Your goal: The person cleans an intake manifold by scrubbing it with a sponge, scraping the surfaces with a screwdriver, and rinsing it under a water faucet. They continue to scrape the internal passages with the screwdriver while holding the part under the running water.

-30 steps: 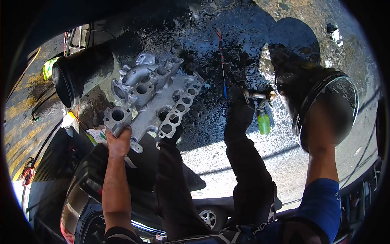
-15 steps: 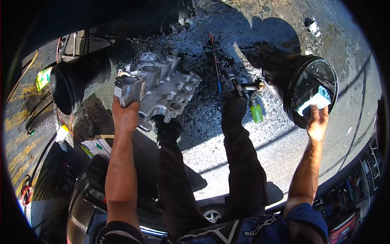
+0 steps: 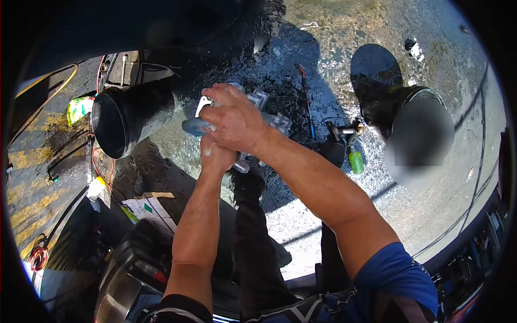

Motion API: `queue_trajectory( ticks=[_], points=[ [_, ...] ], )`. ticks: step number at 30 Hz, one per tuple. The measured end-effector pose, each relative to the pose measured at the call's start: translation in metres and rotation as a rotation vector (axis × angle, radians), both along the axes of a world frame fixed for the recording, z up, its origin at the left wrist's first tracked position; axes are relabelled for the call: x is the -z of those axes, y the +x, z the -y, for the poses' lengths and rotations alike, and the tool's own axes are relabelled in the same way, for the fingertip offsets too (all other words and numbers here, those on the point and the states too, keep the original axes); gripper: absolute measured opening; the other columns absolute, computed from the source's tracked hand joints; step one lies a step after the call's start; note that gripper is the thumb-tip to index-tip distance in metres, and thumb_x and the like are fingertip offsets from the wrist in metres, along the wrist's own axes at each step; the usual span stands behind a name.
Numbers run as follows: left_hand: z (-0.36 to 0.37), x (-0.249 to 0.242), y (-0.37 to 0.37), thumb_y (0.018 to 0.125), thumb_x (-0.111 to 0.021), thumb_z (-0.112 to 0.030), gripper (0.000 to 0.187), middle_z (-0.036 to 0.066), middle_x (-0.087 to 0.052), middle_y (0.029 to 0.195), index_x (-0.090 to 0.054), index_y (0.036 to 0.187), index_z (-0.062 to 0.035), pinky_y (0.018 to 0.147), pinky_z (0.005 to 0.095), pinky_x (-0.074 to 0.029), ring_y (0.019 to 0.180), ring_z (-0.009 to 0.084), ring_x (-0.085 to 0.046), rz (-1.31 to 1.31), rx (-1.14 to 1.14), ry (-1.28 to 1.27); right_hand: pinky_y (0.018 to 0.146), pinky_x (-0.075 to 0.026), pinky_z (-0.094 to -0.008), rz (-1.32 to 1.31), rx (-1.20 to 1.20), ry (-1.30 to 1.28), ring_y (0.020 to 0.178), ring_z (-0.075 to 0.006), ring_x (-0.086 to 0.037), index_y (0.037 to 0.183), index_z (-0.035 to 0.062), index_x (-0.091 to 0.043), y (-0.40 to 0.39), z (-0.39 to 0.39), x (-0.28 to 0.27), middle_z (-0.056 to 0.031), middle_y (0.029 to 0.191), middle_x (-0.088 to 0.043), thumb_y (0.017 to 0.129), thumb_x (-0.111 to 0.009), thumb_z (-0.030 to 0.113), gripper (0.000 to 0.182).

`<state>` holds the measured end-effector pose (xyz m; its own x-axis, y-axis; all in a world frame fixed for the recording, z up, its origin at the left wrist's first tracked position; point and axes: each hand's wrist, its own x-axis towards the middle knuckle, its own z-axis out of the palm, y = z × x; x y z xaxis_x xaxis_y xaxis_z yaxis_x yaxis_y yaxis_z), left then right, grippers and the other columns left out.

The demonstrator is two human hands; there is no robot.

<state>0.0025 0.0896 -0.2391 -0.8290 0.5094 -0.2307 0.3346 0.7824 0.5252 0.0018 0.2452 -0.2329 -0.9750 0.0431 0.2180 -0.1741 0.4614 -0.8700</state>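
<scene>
A cast aluminium intake manifold (image 3: 277,121) is held up in front of me, mostly hidden behind my hands. My left hand (image 3: 218,156) is closed around its near end from below. Over the top lies my right hand (image 3: 234,118), its fingers curled and pressing a wet grey-blue rag (image 3: 194,127) against the metal. Most of the rag is under the palm, so its exact kind is hard to make out. A pale flange with an opening shows just beyond the fingers. Both wrists cross close together.
A black bucket (image 3: 110,126) lies or leans at left, another black bucket (image 3: 371,107) is at right, its mouth blurred. A red-and-blue rod (image 3: 306,99) and a green bottle (image 3: 356,161) rest on the wet ground. Cardboard (image 3: 153,212) and hoses lie at lower left.
My right hand has come from the right bucket across to the manifold, bringing the rag onto it. The manifold, still in my left hand, has been turned and now shows less.
</scene>
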Motion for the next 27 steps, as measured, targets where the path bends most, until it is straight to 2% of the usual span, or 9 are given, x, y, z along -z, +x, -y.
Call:
queue_trajectory(
  ticks=[2, 5, 8, 11, 14, 16, 18, 26, 27],
  points=[
    [-0.020, -0.019, 0.003, 0.078, -0.069, -0.011, 0.040, 0.022, -0.069, 0.107, -0.059, 0.113, 0.0051, 0.088, 0.0423, -0.052, 0.100, 0.0365, -0.069, 0.387, -0.405, 0.081, 0.091, -0.052, -0.0417, 0.201, -0.146, -0.060, 0.106, -0.0337, -0.066, 0.101, 0.0034, -0.073, -0.029, -0.004, 0.011, -0.0165, 0.113, -0.071, 0.083, -0.076, 0.021, 0.025],
    [-0.013, -0.015, -0.003, 0.074, -0.062, -0.008, 0.037, 0.021, -0.070, 0.099, -0.060, 0.108, 0.0069, 0.084, 0.0425, -0.052, 0.091, 0.0354, -0.069, 0.377, -0.405, 0.084, 0.079, -0.053, -0.0387, 0.697, -0.055, -0.608, 0.085, -0.0317, -0.070, 0.093, 0.0003, -0.071, -0.040, -0.010, 0.018, -0.0178, 0.090, -0.072, 0.090, -0.072, 0.022, 0.022],
    [0.002, -0.006, 0.003, 0.075, -0.061, -0.008, 0.040, 0.018, -0.070, 0.101, -0.059, 0.113, 0.0057, 0.084, 0.0407, -0.052, 0.092, 0.0320, -0.068, 0.323, -0.389, 0.102, 0.074, -0.051, -0.0354, 0.727, 0.172, -0.269, 0.076, -0.0295, -0.069, 0.090, -0.0010, -0.068, -0.039, -0.014, 0.042, -0.0189, 0.078, -0.069, 0.094, -0.068, 0.022, 0.023],
    [0.000, -0.012, 0.010, 0.076, -0.060, -0.009, 0.046, 0.017, -0.068, 0.109, -0.056, 0.121, 0.0040, 0.087, 0.0379, -0.051, 0.099, 0.0300, -0.067, 0.398, -0.424, 0.181, 0.073, -0.052, -0.0367, 0.602, 0.453, -0.314, 0.077, -0.0317, -0.068, 0.093, -0.0008, -0.067, -0.032, -0.022, 0.048, -0.0169, 0.081, -0.068, 0.094, -0.067, 0.021, 0.022],
    [-0.003, -0.014, 0.002, 0.079, -0.065, -0.008, 0.056, 0.021, -0.068, 0.113, -0.051, 0.132, 0.0009, 0.094, 0.0401, -0.050, 0.104, 0.0327, -0.068, 0.475, -0.417, 0.085, 0.085, -0.052, -0.0428, 0.432, 0.152, -0.677, 0.092, -0.0329, -0.067, 0.098, 0.0013, -0.068, -0.004, -0.018, 0.015, -0.0157, 0.097, -0.068, 0.091, -0.069, 0.020, 0.019],
    [0.001, -0.005, -0.001, 0.084, -0.074, -0.018, 0.056, 0.016, -0.068, 0.113, -0.051, 0.132, -0.0008, 0.092, 0.0396, -0.052, 0.104, 0.0293, -0.068, 0.303, -0.215, 0.239, 0.098, -0.046, -0.0471, -0.049, 0.021, -0.218, 0.111, -0.0328, -0.060, 0.097, 0.0047, -0.070, 0.017, -0.004, -0.005, -0.0155, 0.114, -0.064, 0.087, -0.069, 0.016, 0.015],
    [0.017, 0.015, -0.005, 0.086, -0.076, -0.022, 0.056, 0.014, -0.068, 0.115, -0.052, 0.131, -0.0003, 0.090, 0.0394, -0.053, 0.105, 0.0274, -0.067, 0.085, 0.056, 0.392, 0.103, -0.042, -0.0460, -0.060, 0.040, -0.137, 0.117, -0.0316, -0.056, 0.097, 0.0065, -0.071, 0.030, 0.003, -0.016, -0.0145, 0.115, -0.062, 0.085, -0.069, 0.014, 0.014],
    [-0.018, 0.014, -0.004, 0.084, -0.069, 0.001, 0.044, 0.005, -0.066, 0.117, -0.057, 0.126, -0.0022, 0.090, 0.0292, -0.050, 0.103, 0.0142, -0.063, 0.747, -0.542, 0.864, 0.095, -0.047, -0.0385, 0.277, 0.390, -0.711, 0.111, -0.0272, -0.057, 0.102, 0.0069, -0.070, 0.004, -0.005, 0.020, -0.0107, 0.109, -0.062, 0.086, -0.068, 0.007, 0.016],
    [-0.010, 0.017, -0.004, 0.084, -0.068, -0.011, 0.051, 0.008, -0.063, 0.129, -0.056, 0.133, -0.0051, 0.099, 0.0332, -0.048, 0.117, 0.0195, -0.061, 0.771, -0.454, 0.737, 0.095, -0.046, -0.0361, 0.229, 0.410, -0.667, 0.111, -0.0255, -0.057, 0.104, 0.0063, -0.068, 0.011, -0.006, 0.020, -0.0115, 0.109, -0.061, 0.088, -0.069, 0.007, 0.016]
  ],
)
